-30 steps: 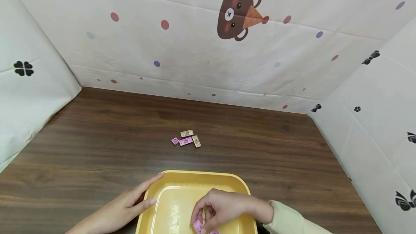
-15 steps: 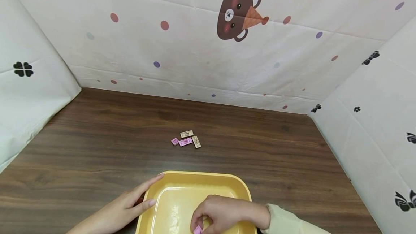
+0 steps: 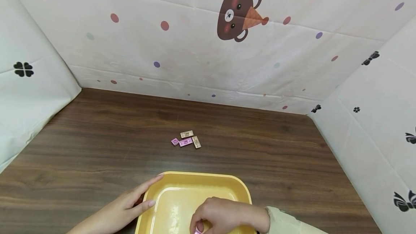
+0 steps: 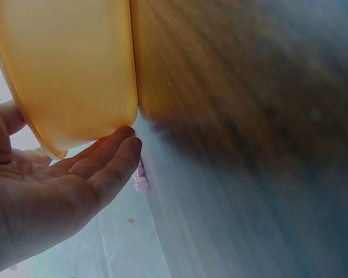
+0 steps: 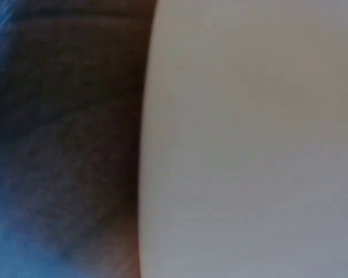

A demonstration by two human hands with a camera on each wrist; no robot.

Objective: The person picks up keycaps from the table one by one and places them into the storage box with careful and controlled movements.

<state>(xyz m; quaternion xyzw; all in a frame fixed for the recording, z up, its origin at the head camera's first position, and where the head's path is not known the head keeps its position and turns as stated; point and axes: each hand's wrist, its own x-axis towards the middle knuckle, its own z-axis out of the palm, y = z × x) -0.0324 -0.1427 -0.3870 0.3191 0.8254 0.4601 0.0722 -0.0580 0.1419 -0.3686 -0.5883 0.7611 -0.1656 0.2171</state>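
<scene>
A yellow plastic tray [image 3: 208, 178] stands at the near edge in the head view. My left hand [image 3: 121, 207] grips its left side, thumb over the rim and fingers along the outer wall, as the left wrist view also shows. Inside the tray, my right hand [image 3: 219, 214] pinches a small pink block [image 3: 197, 231], mostly hidden by the fingers and cut off by the frame. Beyond the tray lie a pink oblong block [image 3: 186, 142], a small pink block [image 3: 175, 141] and two beige oblong blocks [image 3: 186, 134], all with dark print. The right wrist view is blurred.
The brown wooden table [image 3: 260, 147] runs back to a white cloth wall [image 3: 195, 57] with dots and a bear print. Further white sheets rise at the left [image 3: 29, 107] and right [image 3: 373, 136] sides.
My right hand has shifted slightly down in the tray, so the pink block shows less. A second pink piece by the thumb has gone from sight. My left hand stays on the tray.
</scene>
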